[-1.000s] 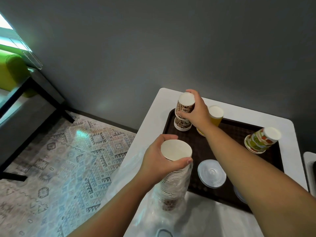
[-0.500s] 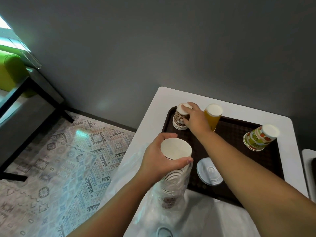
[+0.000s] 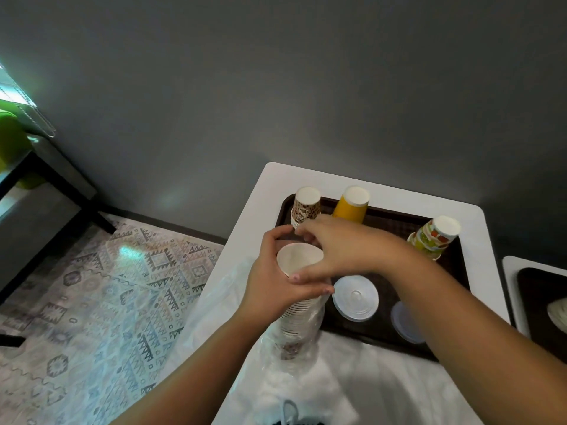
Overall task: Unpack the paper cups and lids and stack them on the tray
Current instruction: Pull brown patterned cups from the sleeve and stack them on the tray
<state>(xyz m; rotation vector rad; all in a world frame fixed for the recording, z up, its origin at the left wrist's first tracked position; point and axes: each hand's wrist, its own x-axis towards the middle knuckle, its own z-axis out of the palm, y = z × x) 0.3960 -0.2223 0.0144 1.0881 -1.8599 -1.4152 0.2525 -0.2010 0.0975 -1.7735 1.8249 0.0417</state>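
My left hand grips a tall stack of nested paper cups in a clear plastic sleeve, bottoms up, just in front of the dark brown tray. My right hand reaches over the stack's top, thumb and fingers curled round the topmost cup. On the tray stand upside-down cups: a brown patterned stack at the back left, a yellow stack beside it, a green-and-orange stack tilted at the right. Two white lids lie at the tray's front, one partly hidden by my right arm.
The tray sits on a white table against a grey wall. Crumpled clear plastic wrapping covers the table's near side. A second white table with another dark tray is at the right. A patterned rug lies on the floor to the left.
My right hand let go of the brown patterned stack at the tray's back left and came back to the sleeved stack, where it now grasps the top cup. My left hand kept holding the stack.
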